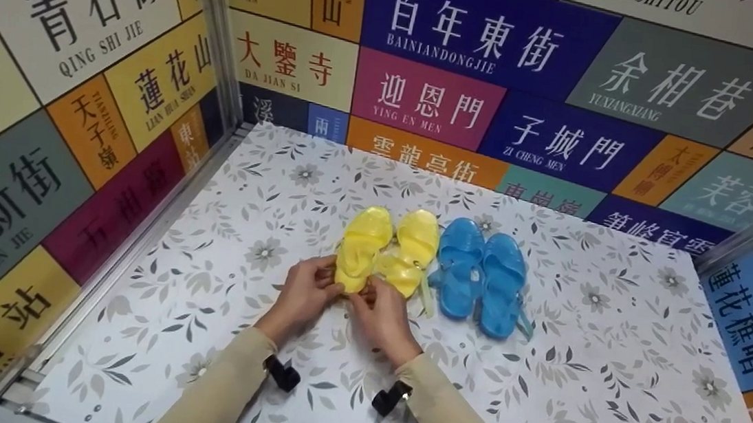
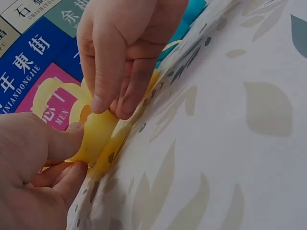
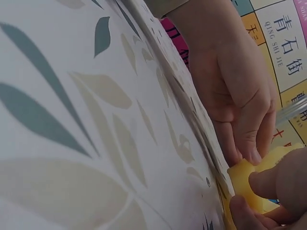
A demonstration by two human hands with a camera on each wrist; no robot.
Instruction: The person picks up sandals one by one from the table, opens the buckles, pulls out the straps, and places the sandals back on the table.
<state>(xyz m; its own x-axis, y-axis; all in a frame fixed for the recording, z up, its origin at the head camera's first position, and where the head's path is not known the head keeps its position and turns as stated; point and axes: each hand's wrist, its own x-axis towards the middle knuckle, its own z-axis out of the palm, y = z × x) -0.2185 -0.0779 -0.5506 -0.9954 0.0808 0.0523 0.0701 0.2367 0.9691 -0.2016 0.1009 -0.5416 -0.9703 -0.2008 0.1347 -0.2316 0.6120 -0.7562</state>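
Observation:
A yellow sandal (image 1: pixel 368 228) lies on the patterned tabletop, its heel toward the person. The left hand (image 1: pixel 305 296) pinches the heel's left edge between thumb and fingers. From the right, the right hand (image 1: pixel 382 314) pinches the same heel, close to the left hand. In the left wrist view the yellow heel (image 2: pixel 98 136) shows between both thumbs. Fingers cover part of it in the right wrist view. A second yellow sandal (image 1: pixel 418 233) lies just right of the first, its heel strap (image 1: pixel 428 298) sticking out to the side.
Two blue sandals (image 1: pixel 461 247) lie side by side, right of the yellow pair, toes pointing away. Panels with street names (image 1: pixel 463 33) stand behind and on both sides of the white floral tabletop (image 1: pixel 608 386). A metal frame post (image 1: pixel 224 38) rises at the back left corner.

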